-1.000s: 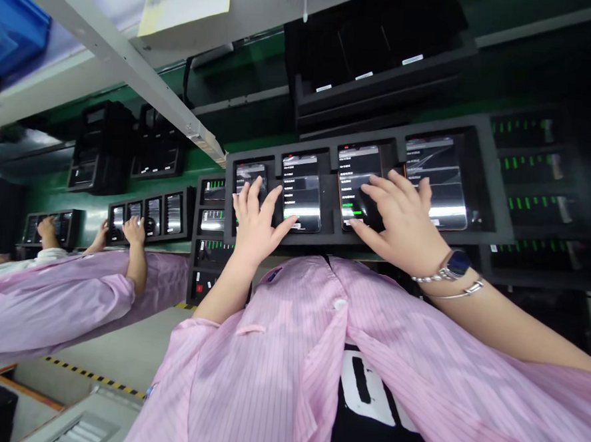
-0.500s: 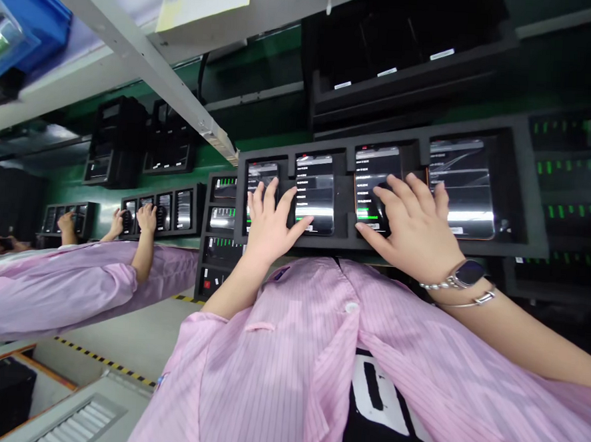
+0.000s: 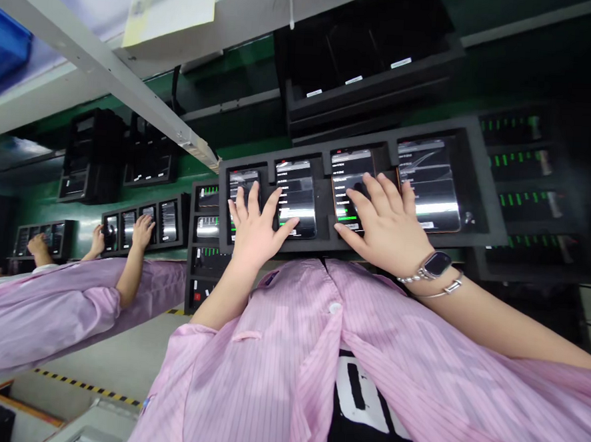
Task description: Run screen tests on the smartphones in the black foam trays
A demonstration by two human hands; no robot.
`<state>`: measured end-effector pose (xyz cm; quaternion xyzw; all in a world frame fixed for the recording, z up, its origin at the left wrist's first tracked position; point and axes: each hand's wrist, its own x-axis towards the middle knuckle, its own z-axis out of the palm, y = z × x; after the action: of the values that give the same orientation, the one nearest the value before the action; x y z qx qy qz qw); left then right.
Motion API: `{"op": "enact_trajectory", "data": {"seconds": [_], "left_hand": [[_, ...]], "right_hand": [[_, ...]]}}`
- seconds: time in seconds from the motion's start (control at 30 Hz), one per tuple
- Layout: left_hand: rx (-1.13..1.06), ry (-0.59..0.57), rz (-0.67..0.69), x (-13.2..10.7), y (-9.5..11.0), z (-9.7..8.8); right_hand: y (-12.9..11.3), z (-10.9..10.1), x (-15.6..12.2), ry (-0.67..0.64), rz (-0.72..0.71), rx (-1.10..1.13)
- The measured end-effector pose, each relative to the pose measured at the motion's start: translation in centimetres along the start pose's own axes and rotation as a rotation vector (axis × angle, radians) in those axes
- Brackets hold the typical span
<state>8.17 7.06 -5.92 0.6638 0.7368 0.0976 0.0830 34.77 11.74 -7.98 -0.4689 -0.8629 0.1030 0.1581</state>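
**Left hand (image 3: 255,228) and right hand (image 3: 388,230) spread over phones (image 3: 295,198) in a foam tray (image 3: 481,206)**

Four phones lay side by side in the tray's own cutouts, their screens lit, with the tray standing at the front of the bench. The left hand's fingers (image 3: 253,202) were spread apart over the two leftmost phones, its thumb reaching the lower edge of the second. The right hand's fingers (image 3: 377,194) were also apart, over the third phone, with the thumb at its lower end and the little finger by the edge of the fourth. Neither hand closed around a phone, and I could not tell how firmly the fingertips pressed. A watch (image 3: 436,264) and a thin bracelet (image 3: 449,288) sat on the right wrist, above a pink striped smock (image 3: 266,379). Racks with green lights (image 3: 522,155) stood to the right. Further left, a co-worker's hand (image 3: 142,231) lay over a similar tray (image 3: 134,234).
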Motion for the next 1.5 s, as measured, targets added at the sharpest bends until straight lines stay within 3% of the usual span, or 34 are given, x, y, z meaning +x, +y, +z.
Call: {"op": "enact_trajectory", "data": {"seconds": [0.37, 0.53, 0.67, 0.83, 0.97, 1.17, 1.37, 1.5], "left_hand": [[-0.013, 0.033, -0.002, 0.3, -0.6, -0.2], [-0.042, 0.206, -0.060, -0.5, -3.6, -1.9], [-0.041, 0.190, -0.167, -1.1, -5.8, -2.2], [-0.114, 0.073, -0.174, -1.8, -6.3, -1.1], [-0.139, 0.074, -0.206, -2.1, -6.1, -0.9], [-0.146, 0.085, -0.213, -2.4, -5.7, -1.1], [-0.134, 0.084, -0.225, -2.4, -5.8, -1.1], [-0.157, 0.112, -0.184, -2.4, -6.0, -1.0]], "right_hand": [[0.3, -0.5, 0.2, 0.006, -0.004, -0.039], [4.0, -2.0, -1.6, 0.072, 0.100, -0.062], [6.4, -2.1, -3.0, 0.135, 0.180, -0.092], [4.2, -2.4, -3.2, 0.204, 0.284, -0.071], [2.9, -3.1, -3.2, 0.159, 0.377, -0.015], [4.3, -2.3, -3.5, 0.175, 0.364, -0.017], [0.7, -4.5, -2.2, 0.111, 0.410, -0.014], [0.3, -4.7, -1.8, 0.159, 0.409, 0.002]]}}
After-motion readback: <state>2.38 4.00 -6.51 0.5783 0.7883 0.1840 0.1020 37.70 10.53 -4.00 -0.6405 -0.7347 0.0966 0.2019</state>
